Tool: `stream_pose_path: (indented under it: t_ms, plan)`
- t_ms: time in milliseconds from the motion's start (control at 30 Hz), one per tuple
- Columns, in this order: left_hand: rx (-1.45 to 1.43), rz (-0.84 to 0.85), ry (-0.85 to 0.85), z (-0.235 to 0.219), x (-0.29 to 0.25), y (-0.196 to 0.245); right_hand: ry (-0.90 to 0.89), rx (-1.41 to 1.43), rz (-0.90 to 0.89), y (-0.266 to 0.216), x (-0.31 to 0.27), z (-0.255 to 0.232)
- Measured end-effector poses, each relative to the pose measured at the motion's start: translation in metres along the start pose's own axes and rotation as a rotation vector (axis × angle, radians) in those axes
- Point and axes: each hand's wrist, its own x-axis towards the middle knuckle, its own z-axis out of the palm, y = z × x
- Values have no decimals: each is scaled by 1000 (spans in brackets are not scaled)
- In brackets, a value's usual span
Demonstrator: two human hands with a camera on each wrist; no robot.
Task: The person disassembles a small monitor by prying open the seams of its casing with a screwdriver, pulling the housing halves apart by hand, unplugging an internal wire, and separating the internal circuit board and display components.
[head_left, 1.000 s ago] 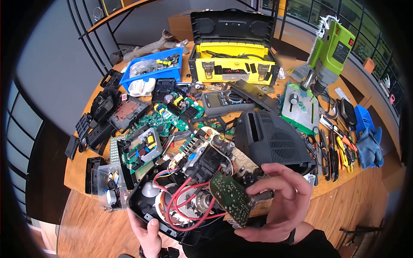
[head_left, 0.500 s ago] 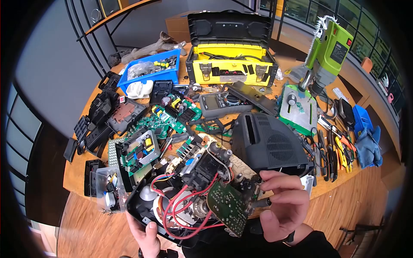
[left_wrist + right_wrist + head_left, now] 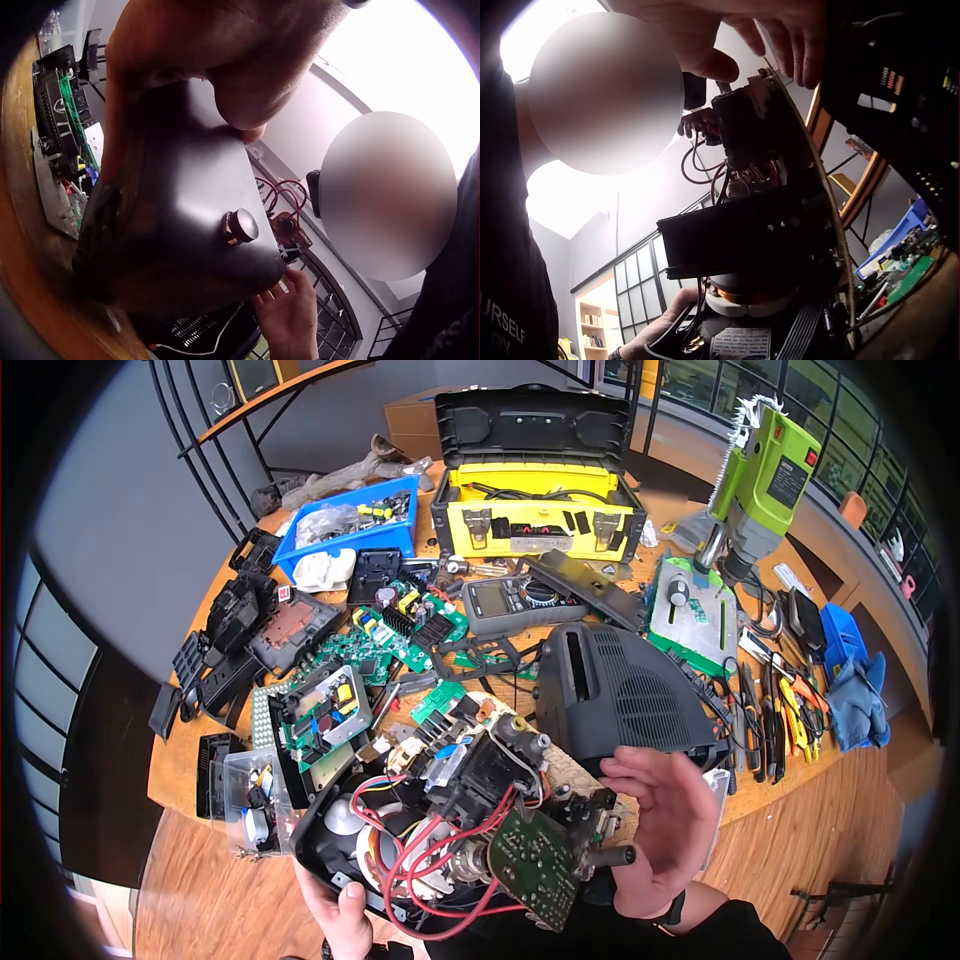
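Observation:
My left hand (image 3: 340, 912) grips the rim of a black plastic housing (image 3: 318, 838) at the lower left, thumb on the near side. Inside it sits a picture tube with a white and copper coil (image 3: 378, 850) and red wires (image 3: 405, 900). A tan main circuit board (image 3: 575, 768) with black parts stands tilted above it. A small green board (image 3: 532, 868) hangs in front of the tube neck. My right hand (image 3: 668, 830) is beside the main board's right end, fingers extended and slightly bent, gripping nothing. The left wrist view shows a round knob (image 3: 242, 226) on the housing.
A dark vented back cover (image 3: 625, 695) stands just behind the boards. Loose circuit boards (image 3: 410, 625), a multimeter (image 3: 525, 600), a yellow toolbox (image 3: 540, 525) and a blue bin (image 3: 350, 540) crowd the table. At the right are a green drill press (image 3: 770, 485) and hand tools (image 3: 775, 725).
My right hand has let go of the small green board and moved up and right to the main board's end. The main board has tilted lower and toward me. The left hand keeps its grip.

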Motion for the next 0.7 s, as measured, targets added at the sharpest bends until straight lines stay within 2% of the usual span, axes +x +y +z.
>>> stream_pose_path:
  t_ms: [167,300,367,433,500,533,633,700]
  plan:
    - [-29,-12,-18,3,1,2,-166,-198,-64,-6,6,-9]
    - [-13,20,38,5,0,7,-116,-56,66,-2,-9,-9]
    - [-75,8,7,10,5,14,-35,108,316,-15,-13,-3]
    - [-70,-30,-22,12,6,21,-125,151,363,-17,-20,-15]
    - [-81,-40,-24,12,5,21,-74,154,483,-23,-25,-21]
    - [-72,-32,-27,13,3,21,-142,204,629,-25,-25,-28]
    - [-61,-13,-38,11,-1,18,-68,172,615,-24,-20,-23]
    - [-71,-11,-63,12,-2,17,-87,89,621,-16,-28,-32]
